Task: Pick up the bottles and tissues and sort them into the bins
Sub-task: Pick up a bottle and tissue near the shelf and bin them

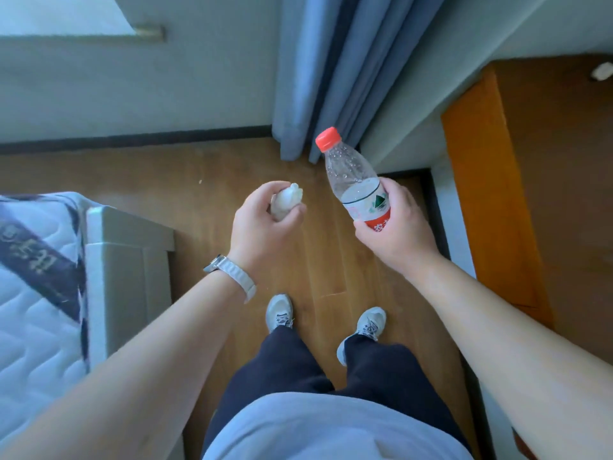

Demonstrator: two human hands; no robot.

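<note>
My left hand [262, 224] is closed around a crumpled white tissue [287, 199], which pokes out above the fingers. My right hand [396, 230] grips a clear plastic bottle [351, 179] by its lower half, over the red and white label. The bottle has a red cap and tilts up and to the left. Both hands are held in front of me above the wooden floor, about a hand's width apart. No bin is in view.
A bed [36, 277] with a quilted mattress and grey frame stands at the left. Blue curtains [331, 71] hang ahead. An orange-brown wooden desk [491, 200] lines the right side. My feet in pale sneakers stand on the wooden floor [205, 167].
</note>
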